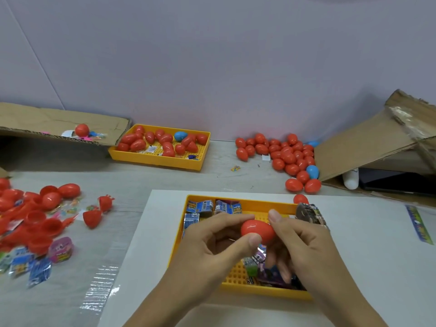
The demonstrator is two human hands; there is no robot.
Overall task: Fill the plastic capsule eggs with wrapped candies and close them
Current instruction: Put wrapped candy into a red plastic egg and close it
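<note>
A closed red capsule egg (pixel 256 230) is held between both hands above the near yellow tray (pixel 238 283). My left hand (pixel 212 249) pinches its left end with thumb and forefinger. My right hand (pixel 299 244) grips its right end, thumb on top. Wrapped candies (pixel 212 207) in blue and purple packets lie in the tray, partly hidden under my hands. One red egg (pixel 300 199) sits just behind the tray's far right corner.
A far yellow tray (pixel 155 159) holds red eggs and a blue one. A heap of closed eggs (pixel 287 159) lies at back right beside a cardboard box (pixel 377 142). Open red egg halves (pixel 35 215) and loose candies (pixel 35 265) cover the left. Cardboard flap (pixel 59 121) at back left.
</note>
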